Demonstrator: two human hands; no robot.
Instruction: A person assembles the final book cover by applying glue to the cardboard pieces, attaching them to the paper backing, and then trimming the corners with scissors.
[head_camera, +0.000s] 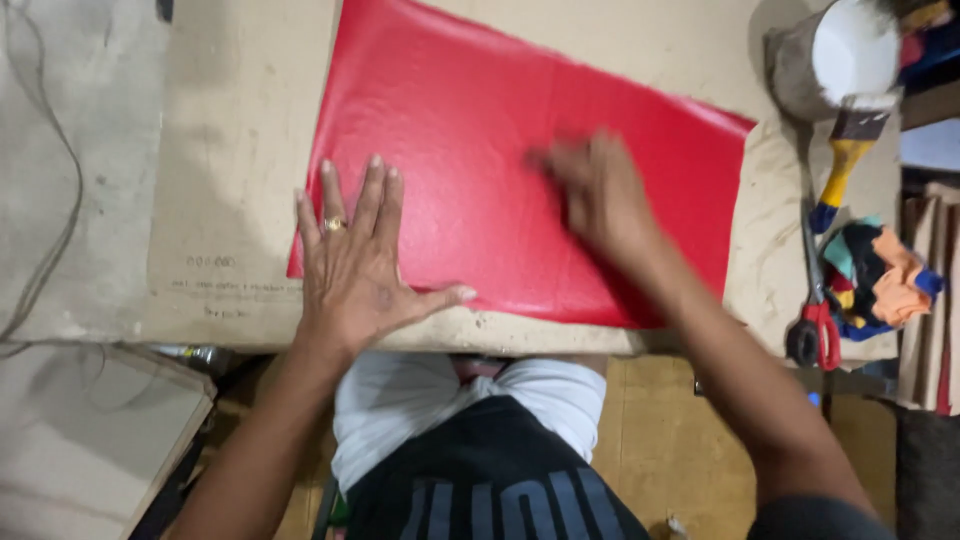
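Worktable (80, 150): grey-brown surface filling the upper frame, a thin cord trailing down its far left.
Cardboard sheet (230, 150): tan, laid flat on the table, faint print near its lower left edge; it lies under the red material.
Red sheet (480, 130): glossy, leather-like, rectangular, slightly tilted, spread flat across the centre and upper centre of the frame; both hands rest on it.
Tin (835, 55): cylindrical, white end facing the camera, upper right corner, well apart from the hands.
Cloth scraps (880, 275): bundle of orange, teal, blue and dark pieces at the right edge.
Brush (845, 165): yellow and blue handle, just below the tin.
Scissors (815, 300): red handles, lying beside the scraps, right of the red sheet.
Left hand (350, 260): open, palm down, fingers spread and pointing up-frame, pressing the sheet's lower left corner; a ring on one finger.
Right hand (600, 195): motion-blurred, lying on the sheet's middle right, forearm running in from lower right; whether open or closed cannot be told.
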